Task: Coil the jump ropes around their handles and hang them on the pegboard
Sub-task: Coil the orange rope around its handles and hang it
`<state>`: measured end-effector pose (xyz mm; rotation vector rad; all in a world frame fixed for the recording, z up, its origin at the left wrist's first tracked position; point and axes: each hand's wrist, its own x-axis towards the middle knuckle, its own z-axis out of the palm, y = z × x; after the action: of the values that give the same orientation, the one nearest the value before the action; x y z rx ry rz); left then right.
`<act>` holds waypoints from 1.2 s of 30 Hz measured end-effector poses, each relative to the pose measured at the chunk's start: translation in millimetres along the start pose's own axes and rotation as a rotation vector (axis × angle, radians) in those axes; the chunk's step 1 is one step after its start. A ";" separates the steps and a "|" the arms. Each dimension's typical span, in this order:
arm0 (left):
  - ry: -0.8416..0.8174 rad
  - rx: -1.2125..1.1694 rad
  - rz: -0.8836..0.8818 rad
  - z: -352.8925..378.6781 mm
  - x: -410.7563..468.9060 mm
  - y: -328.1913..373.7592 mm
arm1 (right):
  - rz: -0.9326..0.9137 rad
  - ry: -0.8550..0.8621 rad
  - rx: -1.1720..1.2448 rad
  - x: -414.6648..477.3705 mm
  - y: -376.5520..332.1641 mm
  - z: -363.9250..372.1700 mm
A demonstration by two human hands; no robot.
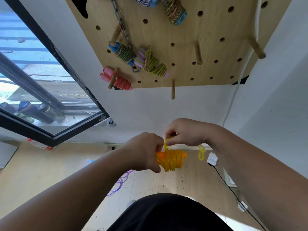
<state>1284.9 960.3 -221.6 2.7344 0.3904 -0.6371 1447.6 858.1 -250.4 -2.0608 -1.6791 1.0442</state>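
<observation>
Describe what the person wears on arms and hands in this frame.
Nothing: the left hand and right hand are bare, no gloves. The left forearm and right forearm are uncovered as far as the frame shows, with no sleeve, watch or bracelet at the wrists. Lower down, a black garment covers the torso.

Pale matt wooden pegboard (183, 52) with rough wooden dowel pegs (198, 53), dull grey metal chain (122, 25), glossy translucent yellow plastic rope (173, 160) on smooth orange plastic handles (160, 157), woven multicoloured cord bundle (175, 11), matt white painted wall (150, 107).
</observation>
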 end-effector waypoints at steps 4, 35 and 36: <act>0.104 0.042 -0.107 1.0 14.9 -16.1 | 0.090 0.225 -0.148 5.8 -27.3 14.0; 0.093 -0.928 -0.046 -27.9 -12.3 -1.9 | -0.274 0.324 0.887 -53.6 13.8 36.9; 0.074 -0.902 -0.035 -27.0 -14.2 -1.0 | -0.269 0.276 0.832 -54.7 17.5 35.1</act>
<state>1282.6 968.0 -192.1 1.8892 0.5709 -0.2579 1433.1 794.4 -266.5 -1.3221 -1.0710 1.0572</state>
